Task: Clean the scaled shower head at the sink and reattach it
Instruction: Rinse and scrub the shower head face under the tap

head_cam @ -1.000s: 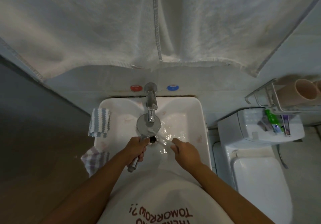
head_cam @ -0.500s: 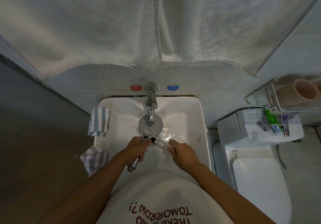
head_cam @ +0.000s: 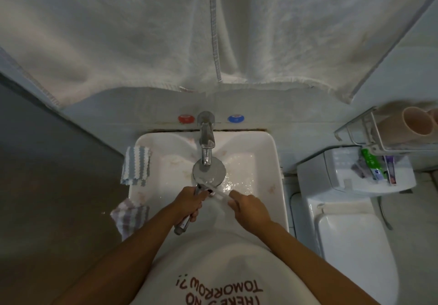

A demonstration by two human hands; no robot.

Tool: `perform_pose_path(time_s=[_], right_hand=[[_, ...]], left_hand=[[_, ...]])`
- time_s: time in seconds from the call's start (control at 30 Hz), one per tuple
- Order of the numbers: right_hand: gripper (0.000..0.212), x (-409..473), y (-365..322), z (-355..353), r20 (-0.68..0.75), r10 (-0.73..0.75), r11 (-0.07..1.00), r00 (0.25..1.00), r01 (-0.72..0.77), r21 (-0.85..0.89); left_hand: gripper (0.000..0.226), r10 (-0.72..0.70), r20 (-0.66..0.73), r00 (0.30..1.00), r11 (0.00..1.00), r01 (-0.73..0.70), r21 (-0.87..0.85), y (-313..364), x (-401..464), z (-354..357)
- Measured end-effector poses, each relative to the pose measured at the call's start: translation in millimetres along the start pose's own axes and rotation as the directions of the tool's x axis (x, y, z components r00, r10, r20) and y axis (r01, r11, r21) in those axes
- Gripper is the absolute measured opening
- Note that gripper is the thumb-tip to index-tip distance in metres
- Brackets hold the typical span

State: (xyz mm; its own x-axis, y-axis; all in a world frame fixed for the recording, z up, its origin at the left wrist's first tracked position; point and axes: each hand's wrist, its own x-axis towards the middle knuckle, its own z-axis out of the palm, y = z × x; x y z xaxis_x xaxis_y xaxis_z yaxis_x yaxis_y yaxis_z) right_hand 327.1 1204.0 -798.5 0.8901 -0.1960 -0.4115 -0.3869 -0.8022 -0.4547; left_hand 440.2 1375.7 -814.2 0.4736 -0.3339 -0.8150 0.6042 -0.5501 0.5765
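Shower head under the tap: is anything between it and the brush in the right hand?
Nothing visible. The round chrome shower head sits below the tap spout, gripped by the left hand. The right hand holds a pale thin brush reaching its lower edge.

We see the shower head (head_cam: 208,171) in the sink (head_cam: 272,162), just beyond our left hand (head_cam: 189,201) under the tap (head_cam: 206,139). Right of it sits our right hand (head_cam: 248,207). Two cloths (head_cam: 136,165) hang left of the left hand; the toilet (head_cam: 350,245) stands right of the right hand.
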Motion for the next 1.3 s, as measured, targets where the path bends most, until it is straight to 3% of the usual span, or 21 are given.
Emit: perform_pose_path(time_s=[0.13, 0.27, 0.4, 0.53, 0.63, 0.77, 1.07, 1.23, 1.3], right_hand=[[0.022, 7, 2, -5, -0.133, 0.103, 0.995, 0.986, -0.101, 0.021], [0.022, 3, -5, -2, -0.002, 0.007, 1.000, 1.000, -0.007, -0.011], [0.023, 9, -5, -7, -0.120, 0.087, 0.996, 0.989, -0.087, 0.007], [0.024, 8, -10, -5, -0.040, 0.026, 1.000, 0.999, -0.027, -0.014], [0.024, 12, -9, -6, -0.106, 0.088, 0.996, 0.990, -0.087, 0.008], [0.024, 15, -12, -6, -0.073, 0.065, 0.998, 0.995, -0.064, 0.016], [0.019, 2, 6, -6, -0.121, 0.167, 0.986, 0.979, -0.166, 0.017], [0.020, 14, 3, -5, -0.138, 0.160, 0.987, 0.977, -0.154, 0.050], [0.021, 19, 3, -3, -0.130, 0.161, 0.987, 0.978, -0.156, 0.044]], left_hand=[[0.021, 0.017, 0.012, 1.000, 1.000, -0.017, 0.002, 3, -3, 1], [0.025, 0.013, 0.020, 1.000, 1.000, -0.013, 0.023, 2, -3, 2], [0.026, 0.016, 0.019, 1.000, 0.999, -0.017, 0.040, 1, -2, 1], [0.026, 0.027, 0.026, 0.999, 0.997, -0.029, 0.070, 0, -1, 2], [0.029, 0.047, 0.027, 0.999, 0.993, -0.050, 0.105, -1, -2, 1], [0.028, 0.051, 0.027, 0.998, 0.990, -0.054, 0.127, -3, -1, 1], [0.028, 0.020, -0.006, 1.000, 1.000, -0.020, 0.014, -10, -5, -9], [0.029, 0.052, 0.030, 0.998, 0.990, -0.055, 0.127, -17, -8, -10], [0.028, 0.049, 0.025, 0.998, 0.994, -0.051, 0.099, -20, -9, -10]])
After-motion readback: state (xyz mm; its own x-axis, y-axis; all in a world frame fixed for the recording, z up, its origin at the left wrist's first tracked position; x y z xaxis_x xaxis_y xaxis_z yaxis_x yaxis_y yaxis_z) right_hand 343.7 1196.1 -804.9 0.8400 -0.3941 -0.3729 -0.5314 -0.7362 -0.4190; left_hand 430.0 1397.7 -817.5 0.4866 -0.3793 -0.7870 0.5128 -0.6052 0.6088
